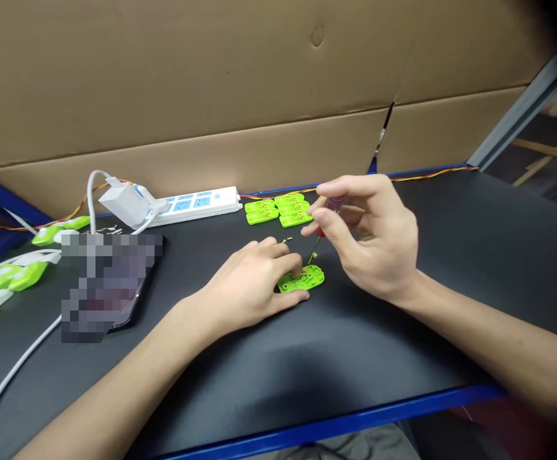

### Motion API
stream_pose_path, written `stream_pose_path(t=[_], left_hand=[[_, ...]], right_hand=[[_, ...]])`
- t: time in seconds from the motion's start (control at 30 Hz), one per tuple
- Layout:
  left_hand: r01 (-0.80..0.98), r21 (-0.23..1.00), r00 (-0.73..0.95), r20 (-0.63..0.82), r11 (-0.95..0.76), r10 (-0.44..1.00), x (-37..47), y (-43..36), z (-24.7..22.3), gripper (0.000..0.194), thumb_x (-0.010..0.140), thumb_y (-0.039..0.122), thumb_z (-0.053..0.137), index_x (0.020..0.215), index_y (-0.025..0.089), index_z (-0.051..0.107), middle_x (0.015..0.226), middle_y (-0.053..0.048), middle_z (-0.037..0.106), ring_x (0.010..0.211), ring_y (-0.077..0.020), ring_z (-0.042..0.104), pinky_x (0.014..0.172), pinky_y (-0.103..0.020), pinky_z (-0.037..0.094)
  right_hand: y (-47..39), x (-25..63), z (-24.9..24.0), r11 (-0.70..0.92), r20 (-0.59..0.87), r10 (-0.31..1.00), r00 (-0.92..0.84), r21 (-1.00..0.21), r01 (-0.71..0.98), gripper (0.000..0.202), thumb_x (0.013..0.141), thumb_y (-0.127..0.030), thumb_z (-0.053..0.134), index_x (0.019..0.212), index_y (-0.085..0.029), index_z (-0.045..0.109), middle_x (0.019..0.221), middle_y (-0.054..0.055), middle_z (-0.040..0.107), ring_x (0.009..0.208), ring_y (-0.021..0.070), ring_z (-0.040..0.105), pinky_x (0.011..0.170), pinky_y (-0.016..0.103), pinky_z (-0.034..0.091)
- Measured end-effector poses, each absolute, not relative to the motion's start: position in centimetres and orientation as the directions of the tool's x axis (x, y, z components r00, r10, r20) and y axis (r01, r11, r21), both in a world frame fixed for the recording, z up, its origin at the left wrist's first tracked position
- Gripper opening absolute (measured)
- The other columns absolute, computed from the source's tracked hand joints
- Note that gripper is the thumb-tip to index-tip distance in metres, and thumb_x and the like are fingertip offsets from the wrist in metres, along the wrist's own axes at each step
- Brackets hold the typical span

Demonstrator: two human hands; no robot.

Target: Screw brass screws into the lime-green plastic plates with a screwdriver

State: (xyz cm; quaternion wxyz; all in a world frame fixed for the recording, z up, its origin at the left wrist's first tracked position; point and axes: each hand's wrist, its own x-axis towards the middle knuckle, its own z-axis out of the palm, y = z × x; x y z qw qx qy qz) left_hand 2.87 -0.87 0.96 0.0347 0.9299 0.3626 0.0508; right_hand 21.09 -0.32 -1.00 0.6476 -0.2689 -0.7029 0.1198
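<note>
My left hand (259, 276) rests on the black table, thumb and fingers closed around a small green plastic shell (313, 277) that lies flat. Its inner side faces up and shows moulded posts and small brass-coloured parts. In my right hand (374, 236) is a screwdriver (315, 248), pinched by the handle between thumb and fingers. The slim shaft slants down, with its tip close to the shell's far edge; whether it touches I cannot tell. A small brass-coloured piece (315, 255) shows beside the shaft, and another (287, 239) lies beyond my left fingers.
Several similar green shells (262, 211) with brass parts lie at the back. A white power strip (211, 203) with a plugged-in adapter (124, 203) stands left of them. A dark, blurred-out device (142, 268), green-and-white pieces (15, 276) and white cables (20, 364) occupy the left. Cardboard (211, 76) walls the back.
</note>
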Motion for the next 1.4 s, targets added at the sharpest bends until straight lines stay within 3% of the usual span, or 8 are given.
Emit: stream_pose_path(t=[0.13, 0.4, 0.8, 1.17, 1.4], left_hand=[[0.644, 0.245, 0.733, 0.071, -0.725, 0.676, 2.0, 0.0, 0.8, 0.026, 0.084, 0.044, 0.066, 0.091, 0.019, 0.063, 0.091, -0.002, 0.063, 0.088, -0.0193, 0.056, 0.076, -0.029, 0.043], [0.595, 0.529, 0.669, 0.091, -0.605, 0.738, 0.8, 1.3, 0.6, 0.028, 0.082, 0.047, 0.068, 0.089, 0.020, 0.065, 0.086, 0.003, 0.066, 0.077, -0.0128, 0.058, 0.072, -0.024, 0.043], [0.628, 0.491, 0.593, 0.199, -0.603, 0.780, 0.9, 1.9, -0.7, 0.013, 0.087, 0.031, 0.063, 0.091, 0.020, 0.068, 0.088, 0.002, 0.070, 0.078, -0.0129, 0.062, 0.074, -0.024, 0.045], [0.607, 0.555, 0.602, 0.146, -0.569, 0.785, 1.3, 1.5, -0.8, 0.014, 0.088, 0.031, 0.061, 0.090, 0.020, 0.069, 0.085, 0.004, 0.071, 0.072, -0.0105, 0.062, 0.070, -0.021, 0.044], [0.596, 0.559, 0.596, 0.174, -0.577, 0.784, 1.6, 1.7, -1.0, 0.019, 0.088, 0.028, 0.061, 0.102, 0.020, 0.069, 0.084, 0.003, 0.070, 0.070, -0.0107, 0.060, 0.069, -0.022, 0.044]], right_hand=[[0.5, 21.7, -1.0, 0.806, 0.861, 0.506, 0.048, -0.492, 0.329, 0.021, 0.089, -0.021, 0.062, 0.108, -0.028, 0.059, 0.102, 0.000, 0.063, 0.071, 0.0119, 0.070, 0.064, 0.027, 0.064], [1.0, 22.1, -1.3, 0.779, 0.836, 0.548, -0.029, -0.497, 0.381, 0.020, 0.090, -0.021, 0.060, 0.109, -0.024, 0.057, 0.099, 0.000, 0.065, 0.073, 0.0108, 0.069, 0.065, 0.023, 0.062], [1.1, 21.8, -1.4, 0.766, 0.824, 0.564, -0.047, -0.502, 0.401, 0.019, 0.091, -0.021, 0.059, 0.110, -0.024, 0.056, 0.099, -0.002, 0.064, 0.072, 0.0093, 0.070, 0.071, 0.024, 0.060], [0.9, 21.5, -1.3, 0.787, 0.828, 0.561, 0.013, -0.538, 0.303, 0.019, 0.090, -0.021, 0.060, 0.108, -0.026, 0.056, 0.096, -0.002, 0.062, 0.069, 0.0096, 0.071, 0.063, 0.022, 0.062], [0.6, 20.7, -1.5, 0.772, 0.794, 0.608, -0.002, -0.590, 0.235, 0.020, 0.090, -0.020, 0.060, 0.108, -0.026, 0.054, 0.091, -0.002, 0.062, 0.072, 0.0105, 0.072, 0.064, 0.022, 0.063]])
